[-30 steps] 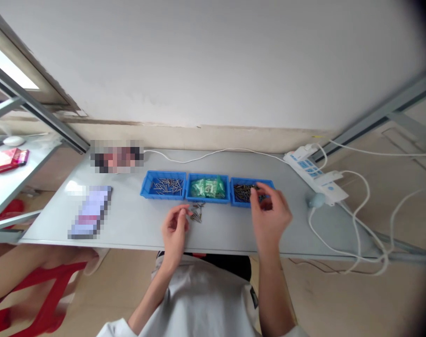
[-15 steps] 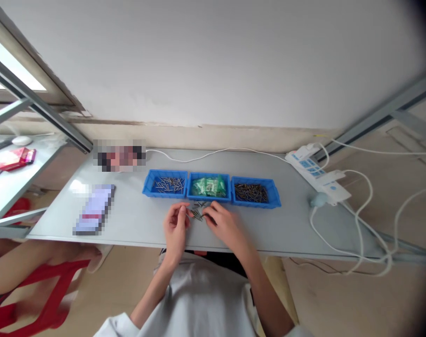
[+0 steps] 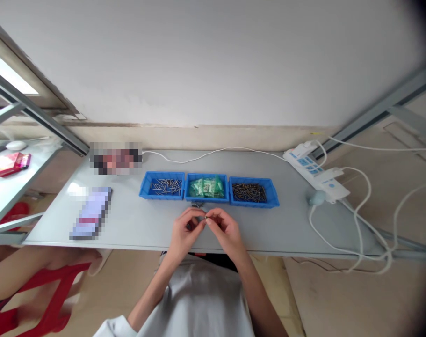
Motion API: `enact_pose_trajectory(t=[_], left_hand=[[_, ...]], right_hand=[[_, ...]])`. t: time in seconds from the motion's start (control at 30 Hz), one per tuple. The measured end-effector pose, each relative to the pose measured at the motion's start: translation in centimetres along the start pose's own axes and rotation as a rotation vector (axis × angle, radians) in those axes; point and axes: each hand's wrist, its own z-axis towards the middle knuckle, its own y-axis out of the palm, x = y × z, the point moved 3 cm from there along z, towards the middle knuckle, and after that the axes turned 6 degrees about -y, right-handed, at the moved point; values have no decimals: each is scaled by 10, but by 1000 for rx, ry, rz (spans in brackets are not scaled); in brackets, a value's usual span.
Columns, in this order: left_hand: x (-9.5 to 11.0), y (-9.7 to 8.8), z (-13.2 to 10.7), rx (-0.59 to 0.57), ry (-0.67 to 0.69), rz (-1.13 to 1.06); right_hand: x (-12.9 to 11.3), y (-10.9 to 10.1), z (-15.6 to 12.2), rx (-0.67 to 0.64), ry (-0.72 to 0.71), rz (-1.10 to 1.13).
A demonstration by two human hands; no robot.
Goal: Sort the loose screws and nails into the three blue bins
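Observation:
My left hand (image 3: 185,233) and my right hand (image 3: 228,232) meet above the table near its front, thumb and forefinger pinched on each. A tiny brassy tip (image 3: 206,217), apparently a screw, shows between the fingertips; most of it is hidden. Loose screws (image 3: 198,204) lie partly behind my left fingers. Just beyond stand three blue bins in a row. The left bin (image 3: 145,192) holds silvery screws (image 3: 166,186), the middle bin (image 3: 206,200) green-and-clear plastic packets (image 3: 207,186), and the right bin (image 3: 274,196) darker bronze screws (image 3: 249,192).
On the grey table (image 3: 135,224) a blurred-out phone (image 3: 91,213) lies at left, with another blurred object (image 3: 116,159) behind it. A white power strip (image 3: 314,175) with looping cables is at right. Another person's leg (image 3: 33,271) and a red stool (image 3: 54,299) are lower left.
My right hand has left the loose screws and come to my left hand, so their fingertips now touch. My left hand has shifted slightly right. The view has tilted a little.

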Motion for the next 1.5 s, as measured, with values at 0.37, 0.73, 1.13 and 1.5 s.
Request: enact_pose_trajectory(t=[0.37, 0.73, 1.13, 1.5], left_hand=[[-5, 2, -1, 26, -17, 8], [-8, 1, -1, 39, -21, -19], [-6, -6, -4, 195, -183, -55], [-9, -10, -8, 327, -204, -174]], right_hand=[[1, -6, -3, 102, 26, 59], [1, 5, -8, 90, -71, -90], [-48, -82, 29, 602, -269, -925], [-15, 21, 23, -236, -299, -982]])
